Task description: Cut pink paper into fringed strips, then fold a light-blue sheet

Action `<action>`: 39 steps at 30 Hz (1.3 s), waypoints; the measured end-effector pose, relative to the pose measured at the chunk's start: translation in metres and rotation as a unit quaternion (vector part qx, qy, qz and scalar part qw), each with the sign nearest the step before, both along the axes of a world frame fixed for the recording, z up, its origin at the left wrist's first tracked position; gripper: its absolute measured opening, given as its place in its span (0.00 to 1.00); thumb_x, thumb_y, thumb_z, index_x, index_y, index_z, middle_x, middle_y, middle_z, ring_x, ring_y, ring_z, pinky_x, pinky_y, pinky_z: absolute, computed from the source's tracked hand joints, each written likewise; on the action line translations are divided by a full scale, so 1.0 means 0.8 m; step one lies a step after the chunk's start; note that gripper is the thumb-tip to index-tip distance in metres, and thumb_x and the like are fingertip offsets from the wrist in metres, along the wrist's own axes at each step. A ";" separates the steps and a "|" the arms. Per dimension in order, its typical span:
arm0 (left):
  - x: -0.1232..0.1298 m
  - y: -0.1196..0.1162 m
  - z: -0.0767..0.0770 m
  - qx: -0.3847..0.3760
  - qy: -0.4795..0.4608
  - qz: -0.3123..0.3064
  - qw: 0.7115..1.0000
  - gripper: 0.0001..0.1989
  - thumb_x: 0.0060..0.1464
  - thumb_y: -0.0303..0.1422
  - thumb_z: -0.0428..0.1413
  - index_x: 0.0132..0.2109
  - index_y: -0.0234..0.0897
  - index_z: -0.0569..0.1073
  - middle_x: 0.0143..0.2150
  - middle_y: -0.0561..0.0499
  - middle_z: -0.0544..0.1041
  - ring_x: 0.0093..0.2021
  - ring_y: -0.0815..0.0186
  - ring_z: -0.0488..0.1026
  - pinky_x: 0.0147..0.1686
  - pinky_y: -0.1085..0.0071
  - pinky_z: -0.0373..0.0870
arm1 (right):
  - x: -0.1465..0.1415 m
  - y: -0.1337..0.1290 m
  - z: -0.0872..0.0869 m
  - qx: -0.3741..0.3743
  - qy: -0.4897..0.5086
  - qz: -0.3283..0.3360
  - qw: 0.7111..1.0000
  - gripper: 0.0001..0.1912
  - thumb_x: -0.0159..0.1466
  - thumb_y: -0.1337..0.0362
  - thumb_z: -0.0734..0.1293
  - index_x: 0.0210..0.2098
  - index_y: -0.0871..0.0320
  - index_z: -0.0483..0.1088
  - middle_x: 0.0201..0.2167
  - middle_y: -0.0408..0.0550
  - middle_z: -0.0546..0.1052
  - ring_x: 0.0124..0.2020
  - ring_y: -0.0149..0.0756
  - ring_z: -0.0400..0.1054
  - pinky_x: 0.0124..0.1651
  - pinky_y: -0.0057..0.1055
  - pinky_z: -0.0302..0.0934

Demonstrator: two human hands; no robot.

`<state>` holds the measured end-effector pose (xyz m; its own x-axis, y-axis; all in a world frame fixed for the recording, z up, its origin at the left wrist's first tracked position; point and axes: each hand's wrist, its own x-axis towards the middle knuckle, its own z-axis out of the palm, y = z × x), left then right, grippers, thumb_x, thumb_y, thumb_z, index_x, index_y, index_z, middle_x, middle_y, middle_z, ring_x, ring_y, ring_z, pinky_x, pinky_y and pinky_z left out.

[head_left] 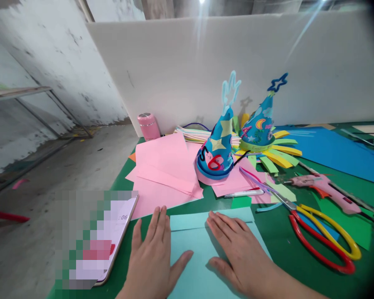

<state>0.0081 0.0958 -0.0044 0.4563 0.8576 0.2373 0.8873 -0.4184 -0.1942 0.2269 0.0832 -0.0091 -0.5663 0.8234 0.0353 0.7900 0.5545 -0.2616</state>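
Observation:
A light teal sheet of paper (190,245) lies on the green table, with a strip folded over along its far edge. My left hand (156,249) rests flat at the sheet's left edge, its fingers stretched out and its thumb apart over the paper. Flat on the right part of the sheet lies my right hand (237,249), fingertips on the folded strip (190,221) and thumb spread. Neither hand grips anything. Just beyond the sheet are pink papers (165,166) and a blue cone hat (220,145) with stars and a red 6.
Scissors (311,232) with red and yellow handles and a pink glue gun (327,189) lie at the right. A second cone hat (258,124), a pink canister (148,126) and blue sheets (339,153) stand or lie farther back. At the left edge is a phone (118,236).

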 end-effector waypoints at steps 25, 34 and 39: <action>0.050 -0.004 -0.015 -0.071 -0.012 -0.130 0.989 0.26 0.55 0.37 0.41 0.59 0.30 0.55 0.61 0.42 0.54 0.60 0.54 0.47 0.55 0.54 0.46 | -0.005 0.004 0.003 0.018 0.046 -0.008 0.999 0.28 0.63 0.57 0.52 0.60 0.60 0.43 0.59 0.50 0.54 0.59 0.41 0.45 0.57 0.48 0.46; 0.051 -0.004 -0.011 -0.076 -0.003 -0.129 0.989 0.26 0.57 0.40 0.38 0.57 0.28 0.57 0.60 0.39 0.55 0.60 0.52 0.49 0.53 0.52 0.50 | 0.044 0.001 0.002 0.052 -0.072 -0.021 0.996 0.30 0.63 0.54 0.49 0.60 0.63 0.39 0.60 0.51 0.48 0.60 0.43 0.41 0.56 0.50 0.45; 0.051 -0.004 -0.009 -0.077 -0.001 -0.126 0.989 0.26 0.56 0.40 0.39 0.57 0.29 0.57 0.60 0.40 0.55 0.60 0.53 0.49 0.53 0.53 0.50 | 0.069 -0.003 0.001 0.089 -0.100 -0.029 0.991 0.33 0.62 0.52 0.52 0.60 0.64 0.39 0.60 0.52 0.50 0.60 0.44 0.44 0.55 0.48 0.47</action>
<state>0.0488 0.0929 -0.0118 0.6606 0.7422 0.1129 0.7507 -0.6515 -0.1091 0.2820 0.0808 -0.0085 -0.5280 0.8459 0.0756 0.8484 0.5294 0.0018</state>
